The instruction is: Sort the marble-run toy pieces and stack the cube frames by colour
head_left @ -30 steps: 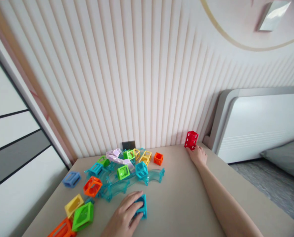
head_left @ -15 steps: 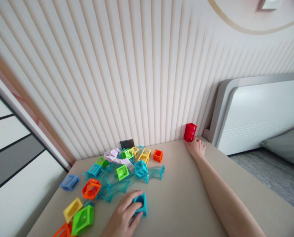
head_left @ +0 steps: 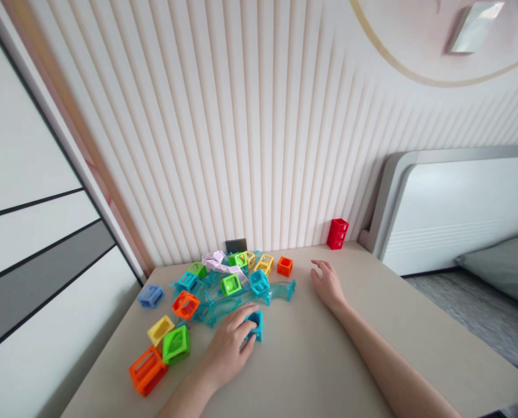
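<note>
My left hand (head_left: 233, 339) is closed on a hollow teal block (head_left: 258, 326) at the front middle of the table, fingers over its near side. My right hand (head_left: 327, 283) hangs over or rests on the table to the right, fingers apart and holding nothing. Nearest to it on the left is a small orange-red cube (head_left: 285, 266). Beyond it, against the wall, a stack of red blocks (head_left: 338, 234) stands upright. Left of my hands lies a loose pile with clear teal curved track pieces (head_left: 228, 305), a blue cube (head_left: 259, 283) and a green cube (head_left: 231, 285).
On the table (head_left: 311, 371), a large orange block (head_left: 148, 370), a green block (head_left: 176, 345), a yellow block (head_left: 160, 330) and a periwinkle block (head_left: 151, 296) lie at the left. A black flat object (head_left: 236, 245) leans by the ribbed wall (head_left: 276, 145). A bed headboard (head_left: 468, 209) stands right.
My right hand has drawn back from the red stack, toward the left and nearer to me, and its fingers have opened. My left hand keeps the teal block. The camera view has shifted.
</note>
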Motion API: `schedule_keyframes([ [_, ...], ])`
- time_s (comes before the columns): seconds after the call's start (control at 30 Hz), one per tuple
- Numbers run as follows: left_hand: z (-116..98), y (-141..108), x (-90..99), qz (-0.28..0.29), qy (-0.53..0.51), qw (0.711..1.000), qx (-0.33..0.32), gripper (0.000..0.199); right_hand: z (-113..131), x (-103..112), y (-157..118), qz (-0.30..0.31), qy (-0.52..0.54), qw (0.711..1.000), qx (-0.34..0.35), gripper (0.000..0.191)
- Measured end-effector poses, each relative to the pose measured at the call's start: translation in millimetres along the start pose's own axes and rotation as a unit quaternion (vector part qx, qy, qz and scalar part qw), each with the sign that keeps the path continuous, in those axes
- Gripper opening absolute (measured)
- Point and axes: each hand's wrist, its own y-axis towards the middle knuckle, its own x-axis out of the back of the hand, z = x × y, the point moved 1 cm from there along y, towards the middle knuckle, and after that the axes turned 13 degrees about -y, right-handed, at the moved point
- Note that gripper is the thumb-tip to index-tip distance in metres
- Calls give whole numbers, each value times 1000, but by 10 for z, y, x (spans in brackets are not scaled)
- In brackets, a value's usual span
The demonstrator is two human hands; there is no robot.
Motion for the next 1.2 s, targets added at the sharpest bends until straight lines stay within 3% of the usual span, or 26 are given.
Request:
schedule_keyframes([
  [0.2, 35, -25, -13, -14, -19, 999, 32, 22, 803, 21, -448, -25, 115, 990, 84, 29],
  [0.3, 44, -30, -16, -18, -36, 998, 44, 20, 1217, 34, -687, -57, 231, 961, 142, 24],
  [0.4, 37, -22, 7, -41, -69, 995, 56, 16, 1427, 41, -906, -27, 246, 939, 237, 24],
  [0.5, 22, -4, 45, -85, -136, 984, 71, 13, 1412, 61, -1037, 42, 215, 924, 314, 27],
  [0.67, 2, 28, 95, -149, -241, 950, 135, 9, 1260, 112, -1001, 120, 208, 920, 309, 31],
  [0.83, 21, 14, 116, -158, -280, 933, 164, 16, 1254, 153, -939, 168, 212, 901, 338, 37],
  [1.03, 39, -17, 75, -140, -149, 975, 83, 5, 1284, 131, -944, 216, 200, 879, 376, 52],
  [1.2, -120, -82, 186, -91, -13, 996, 11, 18, 1280, 117, -922, 228, 196, 873, 383, 40],
])
